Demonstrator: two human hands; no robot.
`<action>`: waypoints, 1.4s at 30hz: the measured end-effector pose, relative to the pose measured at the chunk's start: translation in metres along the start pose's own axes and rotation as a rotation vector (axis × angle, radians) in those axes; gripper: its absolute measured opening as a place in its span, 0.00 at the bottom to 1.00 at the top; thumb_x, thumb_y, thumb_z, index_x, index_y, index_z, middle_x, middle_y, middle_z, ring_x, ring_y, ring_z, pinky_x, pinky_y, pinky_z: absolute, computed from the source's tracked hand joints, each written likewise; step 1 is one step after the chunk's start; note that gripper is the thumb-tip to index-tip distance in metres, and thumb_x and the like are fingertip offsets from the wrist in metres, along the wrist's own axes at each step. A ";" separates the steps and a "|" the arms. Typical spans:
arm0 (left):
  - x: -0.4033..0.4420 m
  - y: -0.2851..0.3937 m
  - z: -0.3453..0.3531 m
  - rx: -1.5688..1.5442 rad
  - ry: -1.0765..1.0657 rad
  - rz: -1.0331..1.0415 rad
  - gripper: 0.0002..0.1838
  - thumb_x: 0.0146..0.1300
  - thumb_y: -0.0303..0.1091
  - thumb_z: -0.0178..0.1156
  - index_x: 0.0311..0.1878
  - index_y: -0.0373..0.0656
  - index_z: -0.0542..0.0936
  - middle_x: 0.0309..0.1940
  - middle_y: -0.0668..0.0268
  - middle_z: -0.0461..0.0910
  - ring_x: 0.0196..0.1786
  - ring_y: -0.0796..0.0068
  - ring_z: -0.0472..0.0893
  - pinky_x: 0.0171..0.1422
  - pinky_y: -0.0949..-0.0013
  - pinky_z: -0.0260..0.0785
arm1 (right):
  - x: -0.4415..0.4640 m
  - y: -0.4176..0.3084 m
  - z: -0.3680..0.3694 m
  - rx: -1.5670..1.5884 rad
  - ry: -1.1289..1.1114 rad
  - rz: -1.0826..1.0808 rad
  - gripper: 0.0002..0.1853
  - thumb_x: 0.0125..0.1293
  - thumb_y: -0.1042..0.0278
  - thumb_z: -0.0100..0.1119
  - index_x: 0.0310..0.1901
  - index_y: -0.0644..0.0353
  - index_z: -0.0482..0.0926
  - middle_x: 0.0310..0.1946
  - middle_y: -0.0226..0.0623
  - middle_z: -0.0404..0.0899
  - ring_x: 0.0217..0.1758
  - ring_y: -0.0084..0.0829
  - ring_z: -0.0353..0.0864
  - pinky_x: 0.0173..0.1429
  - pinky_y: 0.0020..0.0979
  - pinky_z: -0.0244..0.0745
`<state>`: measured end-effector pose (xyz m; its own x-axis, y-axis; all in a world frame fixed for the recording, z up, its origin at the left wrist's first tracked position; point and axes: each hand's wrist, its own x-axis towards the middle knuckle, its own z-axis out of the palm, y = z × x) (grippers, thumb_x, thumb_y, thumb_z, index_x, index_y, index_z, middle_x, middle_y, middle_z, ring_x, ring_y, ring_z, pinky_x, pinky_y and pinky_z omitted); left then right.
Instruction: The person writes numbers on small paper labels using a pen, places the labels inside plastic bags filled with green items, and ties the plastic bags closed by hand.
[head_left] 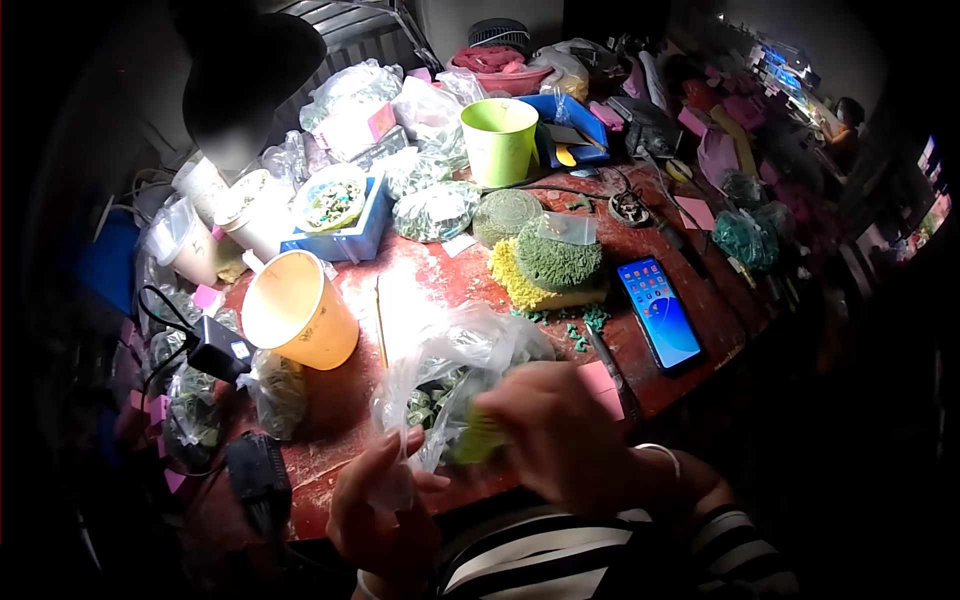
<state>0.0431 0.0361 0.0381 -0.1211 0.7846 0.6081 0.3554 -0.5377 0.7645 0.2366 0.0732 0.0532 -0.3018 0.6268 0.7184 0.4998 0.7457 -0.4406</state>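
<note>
My left hand (385, 510) pinches the near edge of a clear plastic bag (490, 335) at the front of the table. Small dark green pieces (432, 400) show inside the bag's mouth. My right hand (575, 430) is closed and blurred by motion, at the bag's right side. From its fingers a yellow-green thing (480, 435) points down against the bag; its kind is too smeared to make out. Beyond the bag sit a round green bristly pad (560, 262) and a yellow crumbly mass (515, 275). An orange cup (300, 310) stands to the left.
A lit phone (660, 310) lies at the right on the red table (345, 440). Behind are a lime-green bucket (500, 140), a blue box (350, 235) bearing a bowl, and several filled bags. A black adapter (258, 470) with cables lies at the left edge.
</note>
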 end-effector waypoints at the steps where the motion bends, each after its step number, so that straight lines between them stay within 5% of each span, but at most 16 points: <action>1: -0.001 0.000 -0.001 0.059 0.000 0.098 0.15 0.76 0.24 0.56 0.61 0.28 0.78 0.48 0.45 0.86 0.37 0.64 0.88 0.32 0.70 0.84 | 0.008 -0.002 0.014 0.091 -0.018 0.014 0.22 0.61 0.85 0.67 0.57 0.65 0.77 0.48 0.46 0.78 0.51 0.48 0.81 0.54 0.44 0.79; 4: -0.007 -0.003 -0.008 0.162 0.028 0.146 0.18 0.77 0.28 0.56 0.64 0.29 0.76 0.50 0.44 0.85 0.34 0.68 0.85 0.33 0.73 0.77 | 0.019 0.007 0.050 0.058 -0.078 -0.006 0.17 0.62 0.81 0.63 0.54 0.65 0.77 0.44 0.46 0.78 0.46 0.46 0.83 0.49 0.39 0.82; 6: -0.009 -0.003 -0.012 0.221 0.053 0.164 0.19 0.78 0.30 0.56 0.66 0.30 0.75 0.51 0.43 0.85 0.32 0.70 0.83 0.33 0.74 0.73 | 0.022 0.015 0.061 -0.392 -0.222 -0.088 0.07 0.62 0.74 0.59 0.40 0.64 0.75 0.33 0.39 0.74 0.31 0.31 0.82 0.31 0.28 0.79; 8: -0.006 -0.002 -0.013 0.183 0.095 0.168 0.16 0.74 0.23 0.58 0.62 0.29 0.76 0.45 0.44 0.85 0.40 0.63 0.88 0.35 0.70 0.83 | 0.021 0.023 0.055 -0.368 -0.282 -0.040 0.09 0.62 0.74 0.58 0.43 0.65 0.76 0.35 0.40 0.76 0.32 0.35 0.83 0.35 0.31 0.81; 12: -0.002 -0.007 -0.012 0.291 0.124 0.174 0.15 0.72 0.22 0.62 0.58 0.29 0.73 0.42 0.44 0.85 0.42 0.63 0.88 0.42 0.67 0.84 | 0.009 0.034 0.037 -0.317 -0.277 0.010 0.12 0.62 0.76 0.59 0.47 0.65 0.79 0.39 0.43 0.82 0.35 0.41 0.86 0.40 0.36 0.83; 17: 0.002 -0.008 -0.015 0.148 0.150 0.023 0.10 0.73 0.23 0.62 0.51 0.34 0.71 0.40 0.53 0.81 0.40 0.68 0.84 0.49 0.65 0.79 | 0.003 0.031 0.012 -0.295 -0.248 0.084 0.10 0.64 0.77 0.66 0.47 0.66 0.81 0.42 0.43 0.83 0.40 0.43 0.88 0.42 0.37 0.83; 21: 0.014 -0.008 -0.020 0.101 0.118 0.114 0.11 0.69 0.27 0.69 0.43 0.36 0.75 0.32 0.58 0.83 0.34 0.66 0.84 0.44 0.65 0.77 | 0.008 0.029 0.005 -0.230 -0.061 -0.002 0.11 0.64 0.78 0.64 0.48 0.64 0.79 0.38 0.39 0.79 0.35 0.39 0.83 0.40 0.33 0.82; 26: 0.016 -0.004 -0.034 0.341 -0.007 0.207 0.11 0.64 0.32 0.72 0.33 0.43 0.78 0.45 0.55 0.79 0.51 0.59 0.80 0.51 0.59 0.76 | 0.010 0.040 -0.006 -0.340 0.147 0.060 0.32 0.58 0.70 0.80 0.62 0.64 0.74 0.64 0.52 0.69 0.57 0.45 0.75 0.57 0.43 0.76; 30: 0.015 -0.008 -0.018 0.169 0.042 0.233 0.13 0.68 0.37 0.66 0.34 0.39 0.76 0.56 0.46 0.75 0.64 0.47 0.76 0.65 0.45 0.75 | 0.020 0.056 -0.005 -0.135 0.101 0.272 0.37 0.60 0.69 0.78 0.68 0.63 0.69 0.60 0.50 0.74 0.47 0.38 0.75 0.50 0.36 0.75; 33: 0.014 -0.006 -0.010 -0.094 0.013 0.180 0.17 0.69 0.45 0.67 0.38 0.39 0.78 0.55 0.44 0.76 0.66 0.42 0.76 0.72 0.40 0.71 | 0.022 0.061 -0.007 0.312 -0.078 0.557 0.35 0.64 0.70 0.76 0.70 0.62 0.69 0.45 0.41 0.84 0.32 0.23 0.74 0.35 0.29 0.72; 34: 0.014 -0.006 -0.010 -0.182 -0.019 0.136 0.16 0.67 0.42 0.71 0.45 0.42 0.78 0.55 0.45 0.76 0.63 0.43 0.78 0.72 0.38 0.72 | 0.022 0.059 -0.006 0.387 -0.049 0.579 0.24 0.66 0.73 0.72 0.63 0.62 0.76 0.34 0.32 0.84 0.25 0.15 0.69 0.28 0.27 0.68; 35: 0.014 -0.005 -0.009 -0.270 -0.053 0.092 0.19 0.64 0.40 0.75 0.51 0.44 0.78 0.54 0.45 0.77 0.60 0.44 0.80 0.71 0.37 0.73 | 0.023 0.058 -0.005 0.388 -0.047 0.581 0.24 0.66 0.73 0.72 0.63 0.62 0.76 0.34 0.32 0.84 0.25 0.15 0.69 0.28 0.27 0.68; 37: 0.022 -0.007 -0.005 -0.307 -0.117 0.132 0.34 0.61 0.34 0.79 0.66 0.42 0.72 0.49 0.50 0.80 0.54 0.54 0.83 0.67 0.48 0.77 | 0.024 0.050 -0.007 0.276 0.018 0.273 0.14 0.63 0.79 0.74 0.49 0.60 0.84 0.31 0.24 0.76 0.25 0.13 0.63 0.28 0.20 0.59; 38: 0.024 -0.004 -0.002 -0.395 -0.176 -0.051 0.41 0.58 0.33 0.81 0.71 0.41 0.68 0.48 0.53 0.81 0.52 0.60 0.83 0.64 0.53 0.77 | 0.025 0.044 -0.010 0.322 0.026 0.209 0.07 0.63 0.81 0.72 0.38 0.58 0.84 0.30 0.25 0.77 0.24 0.15 0.65 0.26 0.23 0.59; 39: 0.025 -0.002 0.000 -0.480 -0.235 -0.235 0.49 0.55 0.31 0.83 0.76 0.39 0.63 0.46 0.56 0.82 0.50 0.65 0.84 0.61 0.59 0.78 | 0.026 0.034 -0.012 0.281 0.009 0.121 0.08 0.62 0.79 0.72 0.40 0.56 0.85 0.35 0.29 0.78 0.30 0.23 0.74 0.32 0.26 0.69; 42: 0.031 -0.008 0.010 -0.394 -0.496 -0.371 0.52 0.56 0.32 0.82 0.79 0.39 0.61 0.48 0.64 0.82 0.50 0.74 0.81 0.58 0.69 0.73 | 0.020 0.013 -0.016 0.261 -0.142 -0.150 0.10 0.63 0.68 0.73 0.46 0.53 0.86 0.45 0.33 0.79 0.48 0.34 0.81 0.49 0.35 0.78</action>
<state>0.0454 0.0677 0.0490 0.2980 0.9340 0.1972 0.0020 -0.2072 0.9783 0.2495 0.0916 0.0705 -0.4756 0.5169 0.7118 0.2214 0.8534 -0.4718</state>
